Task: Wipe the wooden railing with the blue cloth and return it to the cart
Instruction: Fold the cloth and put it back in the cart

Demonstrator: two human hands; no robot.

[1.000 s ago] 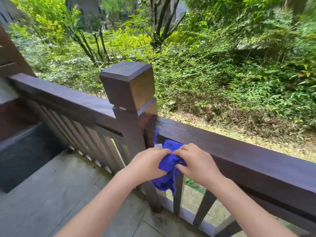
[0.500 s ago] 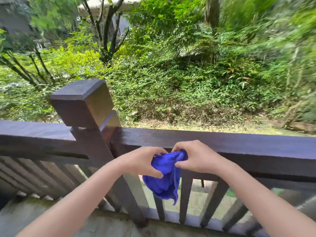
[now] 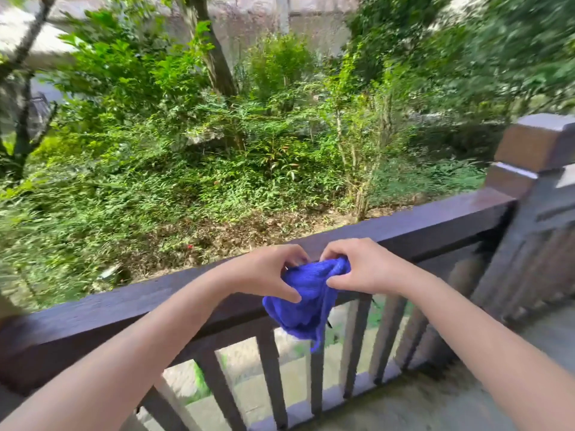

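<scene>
The blue cloth [image 3: 306, 301] hangs bunched between both hands, just in front of the dark wooden railing [image 3: 429, 227]. My left hand [image 3: 267, 272] pinches its left side, thumb low on the fabric. My right hand [image 3: 357, 269] grips its upper right corner. The cloth's lower part droops over the balusters. The rail runs from lower left up to a square post [image 3: 535, 157] at the right. No cart is in view.
Vertical balusters [image 3: 270, 371] stand under the rail. A stone-tiled floor [image 3: 435, 402] lies at the lower right. Beyond the railing are dense green shrubs [image 3: 217, 144] and tree trunks. The picture is motion-blurred at the edges.
The view has swung to the right: the left post has left the frame and another post shows at the right. Both hands stay on the cloth, now further along the rail.
</scene>
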